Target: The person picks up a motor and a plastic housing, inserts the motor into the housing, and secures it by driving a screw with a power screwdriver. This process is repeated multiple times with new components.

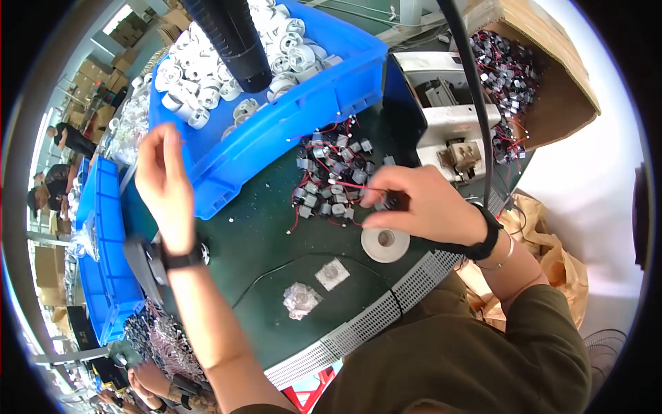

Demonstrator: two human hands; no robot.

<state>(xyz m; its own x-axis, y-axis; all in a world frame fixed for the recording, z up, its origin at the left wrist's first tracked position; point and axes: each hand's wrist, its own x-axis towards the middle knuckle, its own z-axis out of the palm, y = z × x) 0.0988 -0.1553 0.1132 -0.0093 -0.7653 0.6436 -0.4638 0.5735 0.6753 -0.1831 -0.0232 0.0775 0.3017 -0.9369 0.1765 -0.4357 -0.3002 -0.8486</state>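
My right hand (414,203) pinches a small dark motor part with red wires (394,201) just above a white round plastic piece (385,245) lying on the dark green bench. A pile of small grey motors with red and black wires (329,181) lies right beside that hand, to its left. My left hand (164,186) is raised with fingers loosely apart at the near left corner of a blue bin (324,103) full of white round plastic parts (227,69). It holds nothing that I can see.
A black corrugated hose (234,41) hangs over the blue bin. A grey bench machine (448,117) stands at right with a cardboard box of wired parts (510,69) behind it. Two small foil scraps (317,286) lie near the bench edge. More blue bins (103,255) and other people are at left.
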